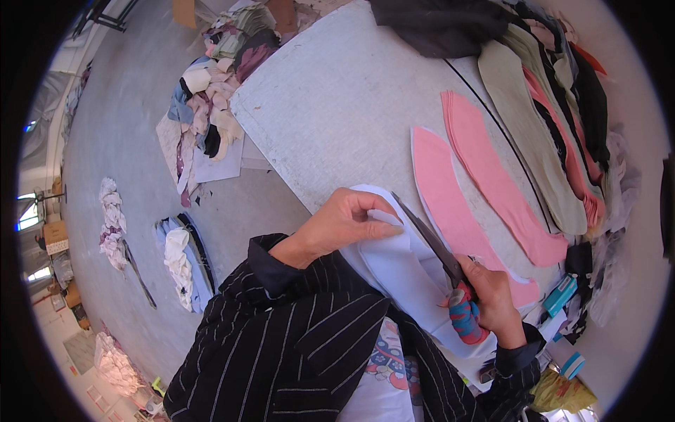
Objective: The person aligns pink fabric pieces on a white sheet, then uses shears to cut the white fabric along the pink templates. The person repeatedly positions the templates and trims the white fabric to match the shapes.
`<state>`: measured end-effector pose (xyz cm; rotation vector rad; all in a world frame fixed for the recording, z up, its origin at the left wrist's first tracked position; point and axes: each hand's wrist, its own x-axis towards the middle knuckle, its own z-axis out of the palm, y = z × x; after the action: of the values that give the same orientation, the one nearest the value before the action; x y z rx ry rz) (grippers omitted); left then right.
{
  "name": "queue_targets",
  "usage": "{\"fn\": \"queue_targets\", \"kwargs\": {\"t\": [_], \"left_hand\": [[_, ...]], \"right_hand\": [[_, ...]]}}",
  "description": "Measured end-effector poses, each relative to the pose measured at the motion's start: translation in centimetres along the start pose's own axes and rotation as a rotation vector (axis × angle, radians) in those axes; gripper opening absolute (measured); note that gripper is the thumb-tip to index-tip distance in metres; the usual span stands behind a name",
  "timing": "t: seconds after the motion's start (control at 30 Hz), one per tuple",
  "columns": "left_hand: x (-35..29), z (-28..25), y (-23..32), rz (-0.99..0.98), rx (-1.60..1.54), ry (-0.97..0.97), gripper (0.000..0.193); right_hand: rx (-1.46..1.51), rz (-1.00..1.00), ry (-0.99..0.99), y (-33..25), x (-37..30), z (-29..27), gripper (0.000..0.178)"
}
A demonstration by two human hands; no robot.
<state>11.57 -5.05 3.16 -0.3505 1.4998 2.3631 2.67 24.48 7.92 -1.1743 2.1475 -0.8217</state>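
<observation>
My left hand (351, 221) pinches the upper edge of a white fabric piece (383, 257) at the table's near edge. In my right hand (492, 292) is a pair of large dark scissors (439, 250), its handles wrapped in red and blue cloth. The blades point up and left along the white fabric, their tips close to my left fingertips. Whether the blades are parted is hard to tell. Just beyond the scissors lies a curved pink fabric piece (450, 197) with a pale border. A stack of pink cut pieces (492, 172) rests beside it.
Grey-green pieces (524, 119) and black fabric (443, 28) cover the right and far sides of the table (316, 91). A teal box (560, 295) stands at the right. Fabric scraps (211, 105) are heaped on the floor at left, near a folded stack of cloth (186, 260).
</observation>
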Motion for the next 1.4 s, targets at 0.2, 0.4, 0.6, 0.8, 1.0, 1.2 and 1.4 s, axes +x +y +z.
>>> {"fn": "queue_targets", "kwargs": {"t": [0.2,0.4,0.6,0.8,1.0,1.2,1.4], "left_hand": [[0.0,-0.3,-1.1,0.037,-0.102,0.185,0.021],[-0.3,-0.7,-1.1,0.119,-0.03,0.272,0.023],[-0.9,-0.6,-1.0,0.194,0.382,0.406,0.017],[-1.6,-1.7,-2.0,0.551,0.858,0.447,0.019],[-2.9,-2.0,-1.3,0.829,1.03,0.393,0.017],[-5.5,-1.5,-2.3,0.406,0.13,0.248,0.01],[-4.5,-1.0,-1.4,0.043,0.137,0.395,0.014]], "right_hand": [[0.373,0.145,0.049,-1.5,0.9,-0.2,0.067],[0.42,0.187,0.24,-2.1,2.7,0.4,0.064],[0.448,0.11,0.315,-2.0,3.9,2.0,0.062],[0.396,0.194,0.21,-2.1,3.6,2.0,0.063],[0.265,0.12,0.221,-1.7,3.0,2.3,0.063],[0.321,0.145,0.203,-1.9,2.9,2.2,0.062],[0.288,0.139,0.162,-2.5,3.2,2.1,0.061]]}}
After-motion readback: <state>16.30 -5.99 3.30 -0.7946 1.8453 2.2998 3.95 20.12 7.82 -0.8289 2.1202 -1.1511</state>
